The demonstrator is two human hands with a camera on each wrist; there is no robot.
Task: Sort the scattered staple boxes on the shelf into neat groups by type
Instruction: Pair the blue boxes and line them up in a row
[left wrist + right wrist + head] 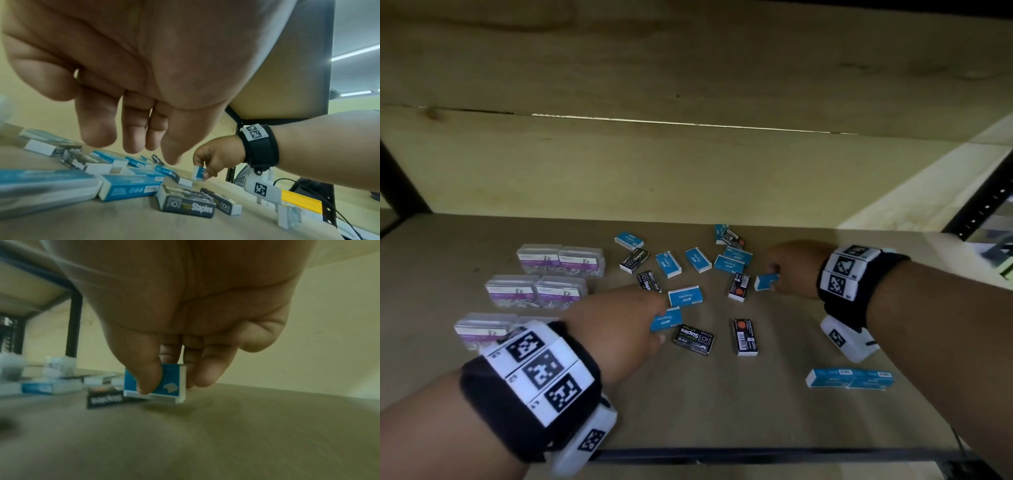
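Several blue staple boxes (685, 296) and black staple boxes (693, 339) lie scattered on the brown shelf board (722, 411). My right hand (774, 275) pinches one small blue box (766, 282) between thumb and fingers, tilted on edge just at the board; the right wrist view shows this box (174, 382) in the right hand (168, 387). My left hand (659, 320) hovers with straight, relaxed fingers over another blue box (667, 320) and holds nothing. In the left wrist view the left hand (135, 146) hangs above the boxes (129, 188).
Clear plastic boxes with purple labels (537, 291) stand in paired rows at the left. Two blue boxes (849, 378) lie side by side near the front right. A wooden back wall (688, 171) closes the shelf; a black metal upright (983, 209) stands at the right.
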